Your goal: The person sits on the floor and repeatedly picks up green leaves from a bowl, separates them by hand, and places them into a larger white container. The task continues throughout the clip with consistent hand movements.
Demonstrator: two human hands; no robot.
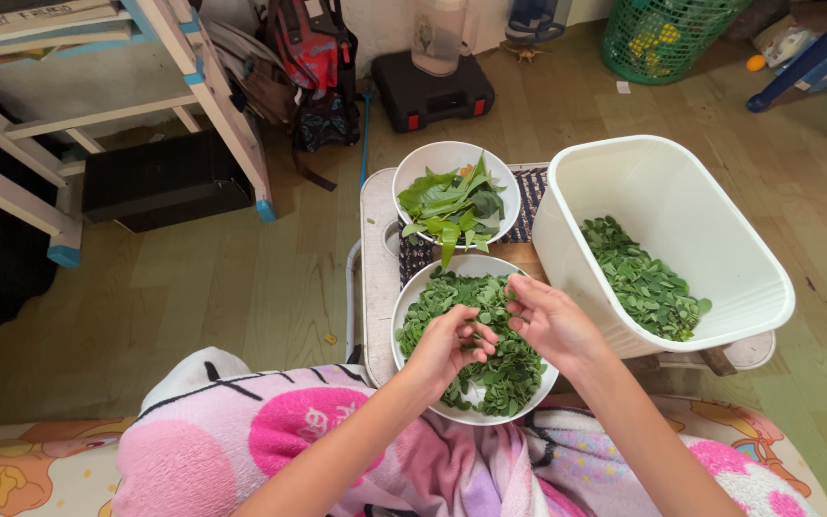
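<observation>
Both hands work over the near bowl (404,316), which is full of small leaves (509,369). The left hand (447,347) is curled in, its fingers pinching a few small leaves. The right hand (549,321) is half closed, and its fingertips seem to pinch a bit of leaf too. The bowl sits at the near edge of a little worktop (375,249), partly past it, so a hard push could tip it onto the pink blanket (241,431). Loose leaves could drop to the floor (241,287). The white tub (662,191) leans and might slide
</observation>
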